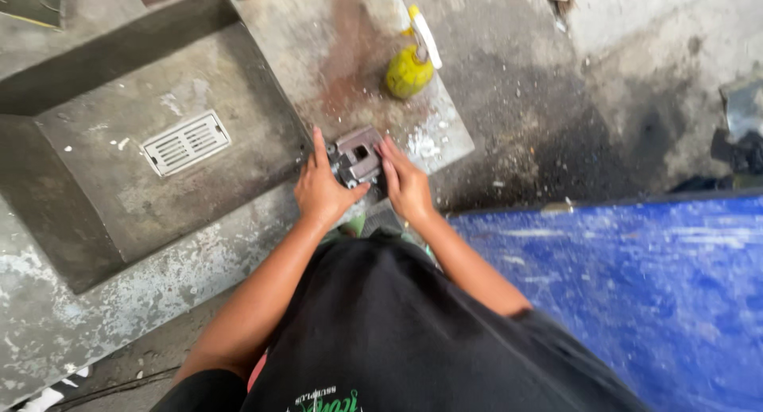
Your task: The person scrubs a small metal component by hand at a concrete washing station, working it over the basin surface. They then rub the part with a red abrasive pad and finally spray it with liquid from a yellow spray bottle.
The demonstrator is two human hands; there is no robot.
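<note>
Biggest thing in view: concrete wash basin [103,197], sunk into a grey concrete slab, taking up the whole left side, w/ a pale slotted drain grate [186,143] set in its floor. Right side: blue sheet [636,293], scuffed w/ white marks, running from mid-frame to the bottom right corner. Above it, stained concrete floor [556,102], dark patches, rust-red streak near the top centre. Bottom centre: person's black shirt [381,324], seen from above, both forearms reaching fwd out of it. Next down in size: yellow spray bottle [410,69] w/ white trigger top, lying on the slab beyond the hands, well apart from them. Then the hands. Left hand [320,191] closed around the left side of a metal part [357,155], thumb across its near edge, index finger stretched up along its left edge. Right hand [406,183] grips the part's right side, fingers laid over it, palm down. The metal part is grey-brown, blocky, w/ a squarish opening in the middle; it sits at the slab's edge just right of the basin's near corner, held betw. both hands. Can't tell if it's resting on the slab or lifted off it.
</note>
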